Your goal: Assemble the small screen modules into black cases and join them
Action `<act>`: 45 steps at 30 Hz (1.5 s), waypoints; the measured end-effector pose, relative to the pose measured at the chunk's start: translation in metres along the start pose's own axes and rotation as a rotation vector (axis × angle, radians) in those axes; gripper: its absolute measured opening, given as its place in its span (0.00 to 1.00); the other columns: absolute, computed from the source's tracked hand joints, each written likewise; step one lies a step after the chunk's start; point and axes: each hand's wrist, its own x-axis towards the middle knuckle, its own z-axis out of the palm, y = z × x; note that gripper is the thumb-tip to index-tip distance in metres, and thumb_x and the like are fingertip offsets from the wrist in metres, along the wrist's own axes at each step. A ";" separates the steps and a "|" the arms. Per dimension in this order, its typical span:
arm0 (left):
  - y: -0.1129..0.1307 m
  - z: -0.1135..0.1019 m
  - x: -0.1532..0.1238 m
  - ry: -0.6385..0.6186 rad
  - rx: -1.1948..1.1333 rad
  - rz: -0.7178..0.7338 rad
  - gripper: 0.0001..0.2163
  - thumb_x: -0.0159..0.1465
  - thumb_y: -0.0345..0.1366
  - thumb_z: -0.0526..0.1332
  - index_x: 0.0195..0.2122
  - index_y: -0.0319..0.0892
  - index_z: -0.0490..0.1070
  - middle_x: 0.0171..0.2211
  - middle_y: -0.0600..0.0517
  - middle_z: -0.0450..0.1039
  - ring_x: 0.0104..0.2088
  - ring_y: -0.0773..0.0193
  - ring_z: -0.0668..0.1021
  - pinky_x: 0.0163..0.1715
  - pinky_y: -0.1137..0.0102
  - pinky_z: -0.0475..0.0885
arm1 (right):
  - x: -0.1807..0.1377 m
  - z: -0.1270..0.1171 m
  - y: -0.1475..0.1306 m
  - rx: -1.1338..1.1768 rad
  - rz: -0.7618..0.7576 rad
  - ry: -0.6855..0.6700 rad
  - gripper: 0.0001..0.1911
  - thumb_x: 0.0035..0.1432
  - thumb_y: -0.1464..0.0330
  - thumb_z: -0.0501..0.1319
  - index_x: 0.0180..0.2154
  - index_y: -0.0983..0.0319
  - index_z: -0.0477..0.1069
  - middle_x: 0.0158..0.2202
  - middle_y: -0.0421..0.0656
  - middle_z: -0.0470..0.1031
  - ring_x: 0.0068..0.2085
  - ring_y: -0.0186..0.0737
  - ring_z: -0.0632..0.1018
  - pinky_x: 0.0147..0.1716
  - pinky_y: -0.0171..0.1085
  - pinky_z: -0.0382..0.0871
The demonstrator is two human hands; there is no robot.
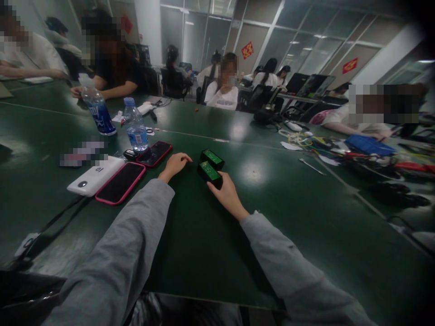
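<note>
Gripping the near green-topped black box (pixel 210 172), slanted lengthwise away leftward, the right hand (pixel 230 194) is closer than the empty, half-curled left hand (pixel 175 165).

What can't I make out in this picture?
In the head view:
- Print on the near box: too small and blurred.
- Part of the far box: hidden by the near box.
- Some fingertips of the right hand: hidden behind the near box.
- Black thing: cut off by the left edge.

From head height, looking down across the table (pixel 306 213).
</note>
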 end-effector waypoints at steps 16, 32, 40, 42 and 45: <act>0.004 -0.001 0.000 0.021 0.046 0.029 0.14 0.64 0.30 0.53 0.38 0.45 0.80 0.44 0.52 0.80 0.47 0.62 0.78 0.53 0.67 0.70 | -0.005 -0.002 -0.017 -0.178 -0.238 -0.147 0.31 0.63 0.58 0.60 0.63 0.61 0.56 0.60 0.54 0.60 0.60 0.53 0.66 0.56 0.55 0.66; 0.000 0.001 0.002 0.010 0.033 0.006 0.14 0.64 0.30 0.53 0.38 0.45 0.80 0.45 0.51 0.79 0.47 0.61 0.77 0.53 0.64 0.70 | -0.003 -0.005 -0.020 -0.238 -0.236 -0.057 0.28 0.61 0.74 0.56 0.62 0.63 0.57 0.58 0.52 0.65 0.58 0.52 0.68 0.56 0.52 0.67; 0.003 0.000 0.000 0.033 0.054 0.034 0.14 0.63 0.29 0.54 0.37 0.46 0.80 0.44 0.52 0.79 0.47 0.62 0.77 0.53 0.67 0.70 | -0.007 -0.005 -0.031 -0.410 -0.400 -0.170 0.37 0.61 0.80 0.49 0.69 0.57 0.43 0.67 0.48 0.56 0.64 0.51 0.61 0.60 0.54 0.59; 0.005 0.000 0.000 0.035 0.060 0.039 0.15 0.63 0.29 0.53 0.37 0.46 0.80 0.44 0.53 0.80 0.47 0.62 0.77 0.53 0.68 0.70 | -0.008 -0.004 -0.034 -0.390 -0.426 -0.210 0.35 0.65 0.76 0.51 0.69 0.56 0.42 0.68 0.47 0.54 0.65 0.50 0.61 0.61 0.54 0.58; 0.005 0.000 -0.001 0.032 0.064 0.038 0.15 0.63 0.29 0.53 0.37 0.46 0.80 0.44 0.53 0.79 0.47 0.62 0.77 0.53 0.68 0.70 | -0.008 -0.004 -0.035 -0.331 -0.444 -0.244 0.34 0.67 0.65 0.56 0.69 0.57 0.43 0.68 0.49 0.54 0.66 0.50 0.58 0.62 0.54 0.57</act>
